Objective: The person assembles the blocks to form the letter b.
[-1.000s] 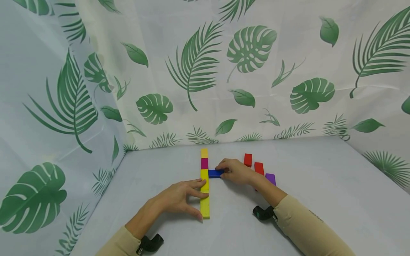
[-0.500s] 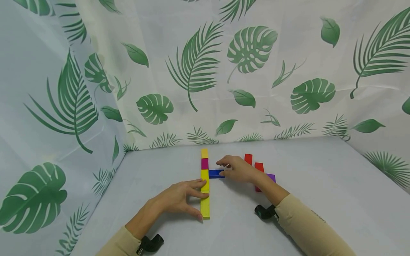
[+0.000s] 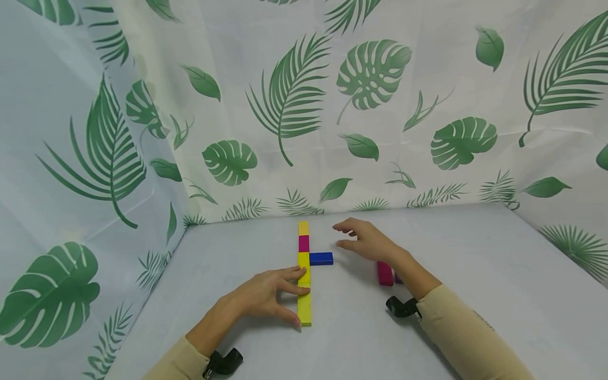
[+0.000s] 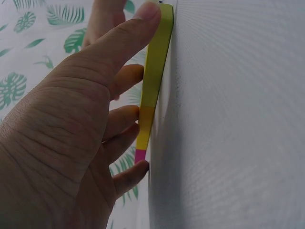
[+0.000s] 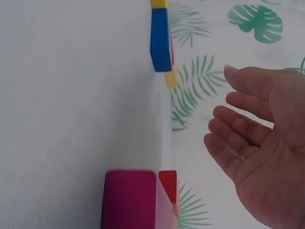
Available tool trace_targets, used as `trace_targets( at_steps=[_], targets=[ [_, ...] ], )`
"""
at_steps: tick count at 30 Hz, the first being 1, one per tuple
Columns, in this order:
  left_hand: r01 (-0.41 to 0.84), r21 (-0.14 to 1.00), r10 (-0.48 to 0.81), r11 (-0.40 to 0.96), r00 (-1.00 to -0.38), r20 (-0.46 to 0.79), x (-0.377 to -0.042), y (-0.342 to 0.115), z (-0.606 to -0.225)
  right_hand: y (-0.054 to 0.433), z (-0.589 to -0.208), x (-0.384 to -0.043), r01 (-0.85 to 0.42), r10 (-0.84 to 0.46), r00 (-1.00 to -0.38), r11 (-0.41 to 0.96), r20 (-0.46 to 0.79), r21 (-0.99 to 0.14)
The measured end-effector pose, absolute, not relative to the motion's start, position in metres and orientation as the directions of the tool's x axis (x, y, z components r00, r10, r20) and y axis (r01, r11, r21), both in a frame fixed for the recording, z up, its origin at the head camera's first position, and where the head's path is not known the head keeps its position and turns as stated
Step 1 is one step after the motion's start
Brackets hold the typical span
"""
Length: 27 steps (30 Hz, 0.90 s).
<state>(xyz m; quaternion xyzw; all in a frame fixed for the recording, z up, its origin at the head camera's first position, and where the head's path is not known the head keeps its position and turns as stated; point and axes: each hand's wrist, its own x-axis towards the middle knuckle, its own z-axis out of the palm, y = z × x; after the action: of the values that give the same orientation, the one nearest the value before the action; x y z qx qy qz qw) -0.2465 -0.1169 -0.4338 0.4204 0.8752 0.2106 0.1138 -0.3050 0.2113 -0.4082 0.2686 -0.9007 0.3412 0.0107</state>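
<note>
Yellow-green wood-like block (image 3: 304,306) lies at the near end of a straight row on the white tabletop (image 3: 347,338), and beyond it I see a yellow block (image 3: 303,259), a magenta block (image 3: 304,244) and a pale yellow block (image 3: 303,228), set end to end. Jutting from the row's right side, a blue block (image 3: 321,258) lies crosswise, one end meeting the yellow block. The person's left hand (image 3: 268,290) rests along the row's left side without gripping it, fingers extended and touching the blocks, thumb at the near end of the yellow-green one. Past the blue block, to its right and apart from it, the right hand (image 3: 370,240) hovers with nothing in it, thumb and fingers apart and gently bent. Beneath that forearm, a dark pink block (image 3: 385,273) and a partly hidden purple block (image 3: 398,278) lie side by side; from the right wrist, a red block (image 5: 168,186) shows behind the pink one.
</note>
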Motion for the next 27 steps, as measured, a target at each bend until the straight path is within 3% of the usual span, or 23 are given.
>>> trace_targets(
  at_steps=[7,27],
  targets=[
    [0.689,0.462,0.784,0.559,-0.621,-0.022,-0.247,-0.117,-0.434,0.221,-0.411,-0.310,-0.452,-0.444,-0.875,0.609,0.191,-0.652],
    [0.703,0.454,0.790,0.547,-0.613,-0.004,-0.247,-0.117,-0.436,0.242,-0.415,-0.315,-0.374,-0.333,-0.924,0.687,0.188,-0.623]
  ],
)
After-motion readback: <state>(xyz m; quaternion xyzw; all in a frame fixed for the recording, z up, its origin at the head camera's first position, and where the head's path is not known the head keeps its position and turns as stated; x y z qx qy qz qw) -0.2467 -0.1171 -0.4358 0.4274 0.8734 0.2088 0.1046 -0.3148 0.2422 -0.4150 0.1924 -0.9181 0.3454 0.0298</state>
